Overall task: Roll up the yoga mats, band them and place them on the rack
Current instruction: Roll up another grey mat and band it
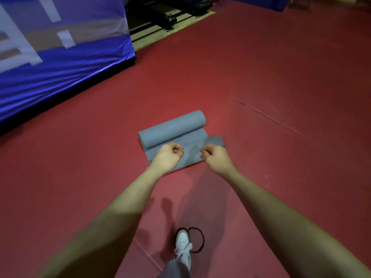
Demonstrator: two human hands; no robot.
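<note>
Mat [172,130] half-rolled on red floor [281,81]

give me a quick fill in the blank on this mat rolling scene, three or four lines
1. The yoga mat lying on the floor is ____ in colour.
2. The floor under it is ____.
3. The black band lies beside the person's white ____.
4. Both the left hand and the right hand are closed into ____.

Missing words: grey; red; shoe; fists

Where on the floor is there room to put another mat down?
Lots of bare red floor right of the grey mat, and more between the mat and the blue padded block. It is crowded near the shoe, where the black band lies.
</note>
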